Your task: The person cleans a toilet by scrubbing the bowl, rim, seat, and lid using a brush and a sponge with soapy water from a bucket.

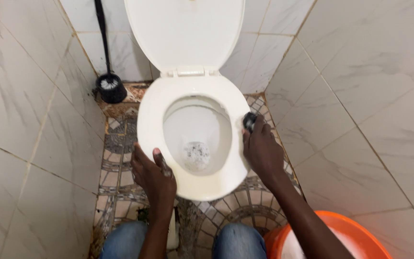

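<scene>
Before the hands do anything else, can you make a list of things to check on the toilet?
1. Lid up, leaning back: ok.
2. Seat down on the bowl: ok.
3. Left hand gripping the seat's front left rim: ok.
4. Right hand holding a small dark object at the right rim: ok; what it is, cannot tell.
5. Water in the bowl clean: not ok, bubbly.
6. Toilet brush in its holder: ok.
</scene>
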